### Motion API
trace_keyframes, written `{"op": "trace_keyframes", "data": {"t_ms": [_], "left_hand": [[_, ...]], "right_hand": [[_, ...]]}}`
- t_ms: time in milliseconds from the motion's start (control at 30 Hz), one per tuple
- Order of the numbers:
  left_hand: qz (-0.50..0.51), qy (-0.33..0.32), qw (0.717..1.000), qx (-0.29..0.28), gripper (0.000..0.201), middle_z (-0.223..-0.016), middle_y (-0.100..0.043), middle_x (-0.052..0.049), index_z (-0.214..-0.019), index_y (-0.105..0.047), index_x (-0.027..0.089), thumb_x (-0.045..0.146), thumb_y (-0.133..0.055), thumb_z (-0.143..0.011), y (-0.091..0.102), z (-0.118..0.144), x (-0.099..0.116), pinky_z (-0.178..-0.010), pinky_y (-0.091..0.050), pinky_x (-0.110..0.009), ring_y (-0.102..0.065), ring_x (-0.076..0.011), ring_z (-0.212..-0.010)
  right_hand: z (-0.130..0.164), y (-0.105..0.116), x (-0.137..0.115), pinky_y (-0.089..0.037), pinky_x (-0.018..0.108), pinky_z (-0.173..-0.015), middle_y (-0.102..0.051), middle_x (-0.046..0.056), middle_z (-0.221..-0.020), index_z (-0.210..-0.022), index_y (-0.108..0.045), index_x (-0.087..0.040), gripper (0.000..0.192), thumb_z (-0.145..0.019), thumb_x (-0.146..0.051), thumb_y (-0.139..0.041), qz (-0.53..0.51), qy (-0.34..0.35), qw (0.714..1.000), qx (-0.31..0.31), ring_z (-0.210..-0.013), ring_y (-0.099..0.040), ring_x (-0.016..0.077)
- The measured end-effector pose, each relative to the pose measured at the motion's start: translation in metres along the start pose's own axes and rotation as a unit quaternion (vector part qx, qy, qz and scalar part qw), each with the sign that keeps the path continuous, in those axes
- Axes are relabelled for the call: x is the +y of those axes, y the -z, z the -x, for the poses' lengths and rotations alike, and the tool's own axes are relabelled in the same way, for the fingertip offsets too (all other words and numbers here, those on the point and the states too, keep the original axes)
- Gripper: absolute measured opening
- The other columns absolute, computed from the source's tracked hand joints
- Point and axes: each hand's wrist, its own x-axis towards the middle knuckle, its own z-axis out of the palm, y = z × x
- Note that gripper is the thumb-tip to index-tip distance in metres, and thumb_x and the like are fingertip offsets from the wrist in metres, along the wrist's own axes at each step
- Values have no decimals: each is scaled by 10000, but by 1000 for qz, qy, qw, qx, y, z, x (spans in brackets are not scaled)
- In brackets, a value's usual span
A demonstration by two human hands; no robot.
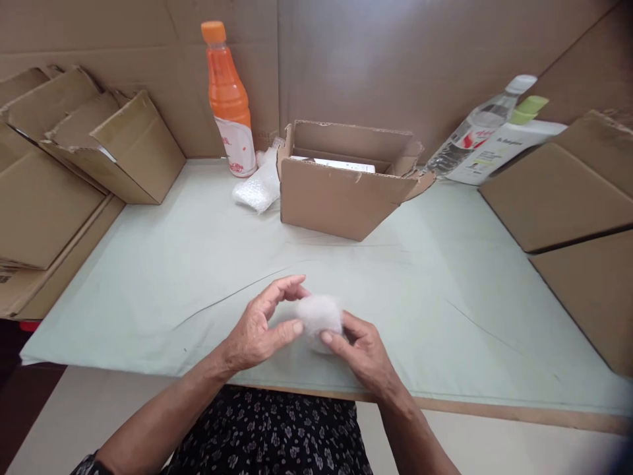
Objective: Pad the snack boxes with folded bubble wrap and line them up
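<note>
Both my hands meet near the table's front edge around a small white fluffy wad, like cotton or fibre filling. My left hand curls over its left side with thumb and fingers on it. My right hand pinches its right and lower side. The wad is held just above the pale green cloth that covers the table.
An open cardboard box stands at the back centre with a white item inside. Beside it lie a plastic bag of white filling and an orange bottle. Folded cardboard stacks sit left and right; bottles lean at back right.
</note>
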Motion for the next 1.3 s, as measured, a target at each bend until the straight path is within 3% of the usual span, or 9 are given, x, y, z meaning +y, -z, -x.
{"op": "trace_keyframes", "data": {"t_ms": [67, 167, 500, 633, 767, 933, 1133, 1200, 1300], "left_hand": [[-120, -60, 990, 43, 474, -1222, -666, -91, -1371, -540, 238, 196, -623, -906, 8, -15, 9, -1030, -499, -382, -614, -212, -1175], [-274, -161, 943, 104, 379, -1251, -645, -102, -1286, -596, 215, 145, -591, -913, 20, -44, 23, -1041, -500, -385, -613, -203, -1188], [-491, -296, 798, 186, 608, -1562, -407, -156, -1443, -430, 212, 111, -550, -855, 27, -148, 36, -1198, -319, -542, -340, -321, -1494], [-535, -277, 782, 159, 571, -1440, -553, -125, -1381, -495, 189, 79, -534, -822, 36, -193, 33, -1217, -256, -551, -395, -317, -1455], [-532, -265, 791, 145, 288, -1086, -700, -87, -1080, -626, 185, 102, -552, -815, 44, -218, 29, -1121, -375, -513, -608, -282, -1132], [-490, -326, 802, 107, 166, -848, -670, -35, -865, -581, 211, 67, -506, -833, 44, -197, 33, -907, -479, -421, -588, -218, -844], [-494, -351, 791, 84, 197, -804, -658, -11, -886, -585, 215, 53, -472, -898, 35, -132, 51, -994, -485, -434, -601, -186, -784], [-500, -346, 790, 79, 201, -811, -674, -10, -909, -597, 206, 40, -484, -897, 30, -107, 60, -1026, -480, -454, -615, -176, -761], [-510, -337, 789, 56, 220, -796, -684, -15, -916, -616, 182, 3, -495, -880, 19, -73, 71, -1058, -471, -488, -628, -163, -730]], "right_hand": [[2, 10, 5, -536, 334, -858, -747, 63, -1017, -1101, -749, -207, 382, -871, -503, -678, -21, -6, 998, 62, -985, -676, 253], [7, 18, 17, -541, 320, -803, -748, 62, -975, -1088, -748, -194, 390, -876, -511, -664, -3, -22, 995, 102, -930, -679, 247], [9, 16, 27, -498, 283, -740, -695, 45, -893, -979, -729, -182, 338, -907, -490, -608, 63, -11, 994, 92, -847, -635, 217], [9, 19, 25, -494, 284, -730, -692, 45, -888, -970, -726, -184, 335, -901, -490, -610, 59, -17, 994, 91, -831, -623, 212], [11, 17, 28, -496, 273, -716, -684, 41, -871, -1023, -689, -183, 331, -894, -479, -616, 40, -24, 992, 121, -799, -619, 193], [12, 20, 26, -527, 272, -761, -706, 47, -900, -1007, -686, -194, 248, -866, -394, -651, 28, -14, 991, 127, -851, -660, 197], [28, 53, -20, -566, 322, -770, -732, 77, -921, -826, -767, -233, 129, -794, -357, -762, 124, 96, 974, 166, -879, -682, 245], [40, 64, -42, -584, 356, -696, -742, 72, -887, -833, -784, -271, 135, -762, -386, -798, 112, 106, 965, 210, -804, -694, 261], [46, 74, -73, -588, 420, -598, -760, 52, -843, -905, -783, -345, 214, -713, -426, -835, 111, 105, 925, 349, -713, -706, 291]]}}
